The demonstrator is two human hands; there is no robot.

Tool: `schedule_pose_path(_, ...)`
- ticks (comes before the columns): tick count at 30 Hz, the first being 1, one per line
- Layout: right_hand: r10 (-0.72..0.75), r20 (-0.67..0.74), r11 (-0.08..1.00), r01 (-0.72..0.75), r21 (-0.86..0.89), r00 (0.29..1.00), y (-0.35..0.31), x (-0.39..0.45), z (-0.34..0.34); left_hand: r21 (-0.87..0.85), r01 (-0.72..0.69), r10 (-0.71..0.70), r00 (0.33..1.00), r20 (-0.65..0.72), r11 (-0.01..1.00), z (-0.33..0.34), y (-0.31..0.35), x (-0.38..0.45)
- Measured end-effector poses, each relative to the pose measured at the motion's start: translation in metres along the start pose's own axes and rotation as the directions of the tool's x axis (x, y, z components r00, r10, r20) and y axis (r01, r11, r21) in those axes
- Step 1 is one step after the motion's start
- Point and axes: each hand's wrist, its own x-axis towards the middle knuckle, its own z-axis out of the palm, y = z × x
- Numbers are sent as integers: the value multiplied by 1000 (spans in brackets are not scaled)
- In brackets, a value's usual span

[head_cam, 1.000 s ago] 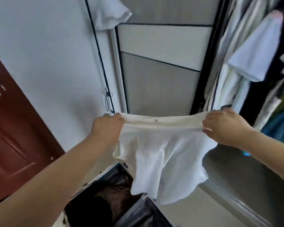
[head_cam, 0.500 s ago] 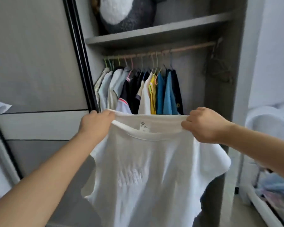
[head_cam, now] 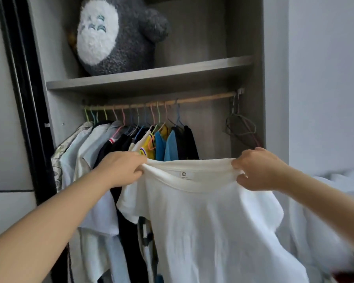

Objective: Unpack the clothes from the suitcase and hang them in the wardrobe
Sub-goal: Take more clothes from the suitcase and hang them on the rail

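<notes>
The left hand (head_cam: pixel 121 170) is curled round the left end of the neckline of a white cotton short-sleeved T-shirt (head_cam: pixel 213 225), fingers bunched into the fabric. The right hand (head_cam: pixel 258 170) pinches the right end of the same neckline, thumb below and fingers folded over the rim. The collar is stretched taut between them, its small round printed label facing the camera; the body of the shirt hangs limp and lightly creased, the sleeves drooping at each side. The shirt is held in the air in front of the open grey laminate wardrobe (head_cam: pixel 247 123), below the rail and not touching it.

Behind the left hand, a row of hung garments in white, pale blue, black, yellow and blue (head_cam: pixel 135 139) fills the left and middle of the pale wooden hanging rail (head_cam: pixel 202 100), packed tightly on thin pastel wire hangers. The right stretch of the rail is bare up to its bracket, where a cluster of dark empty wire hangers (head_cam: pixel 240 127) hangs against the wardrobe's right side panel.

Above the rail, a flat grey shelf (head_cam: pixel 172 75) carries a fuzzy dark grey plush toy with a white belly (head_cam: pixel 114 35), standing at the shelf's left half. A dark sliding-door frame (head_cam: pixel 23 99) bounds the opening on the left; a plain pale wall (head_cam: pixel 325 78) lies to the right.
</notes>
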Motion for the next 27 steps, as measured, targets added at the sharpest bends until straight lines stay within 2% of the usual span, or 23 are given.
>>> schedule_pose_path(2, -6, -35, 1000, 5, -15, 999, 9, 14, 9, -88, 17, -21, 999, -37, 996, 9, 5, 23)
schedule_pose_path(4, 15, 1, 999, -15, 30, 1000, 13, 30, 15, -262, 26, -53, 994, -97, 965, 16, 8, 44)
schedule_pose_path(6, 55, 110, 994, -64, 87, 992, 15, 47, 21, -479, 5, -88, 984, -152, 878, 21, 10, 59)
schedule_pose_path(8, 52, 180, 989, -76, 130, 982, 18, 70, 23, -624, -29, -109, 977, -182, 781, 22, 8, 76)
schedule_pose_path(10, 105, 156, 977, -131, 166, 982, 24, 101, 27, -679, -46, -116, 975, -190, 732, 24, 2, 94)
schedule_pose_path(13, 278, 118, 932, -297, 208, 953, 35, 140, 29, -707, -59, -116, 973, -197, 704, 24, -3, 117)
schedule_pose_path(16, 479, 45, 863, -480, 159, 876, 48, 173, 31, -737, -79, -133, 965, -225, 672, 31, -13, 135)
schedule_pose_path(19, 652, -50, 756, -642, 129, 757, 66, 194, 37, -740, -98, -152, 953, -263, 666, 44, -28, 146)
schedule_pose_path(24, 839, 43, 522, -826, 211, 542, 89, 218, 52, -747, -95, -182, 943, -279, 658, 63, -59, 155)
schedule_pose_path(27, 876, 70, 448, -859, 248, 478, 95, 229, 62, -743, -75, -205, 938, -279, 665, 71, -71, 162)
